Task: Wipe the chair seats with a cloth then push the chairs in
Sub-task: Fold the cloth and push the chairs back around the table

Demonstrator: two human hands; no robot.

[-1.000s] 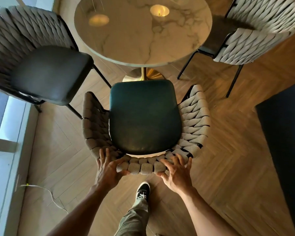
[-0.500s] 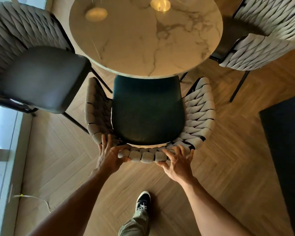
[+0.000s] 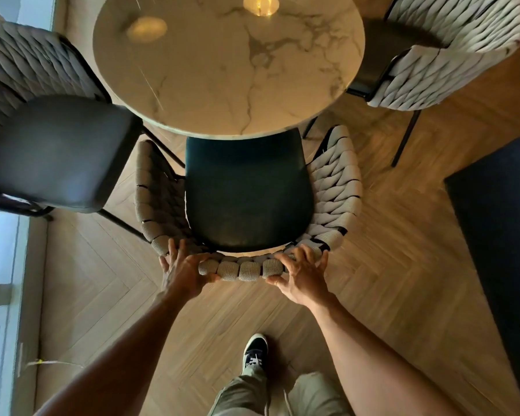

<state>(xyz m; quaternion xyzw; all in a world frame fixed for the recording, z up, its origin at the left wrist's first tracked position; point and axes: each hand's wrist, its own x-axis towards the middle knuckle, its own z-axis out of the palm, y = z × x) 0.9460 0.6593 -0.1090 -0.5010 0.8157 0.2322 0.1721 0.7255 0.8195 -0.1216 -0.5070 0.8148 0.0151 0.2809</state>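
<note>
The round marble bench is overlapped at its near edge by the front of the middle chair, whose dark seat is partly tucked beneath it. Two further chairs (left chair, right chair) are set apart from the bench. The woven backrest is gripped by the left hand and the right hand.
</note>
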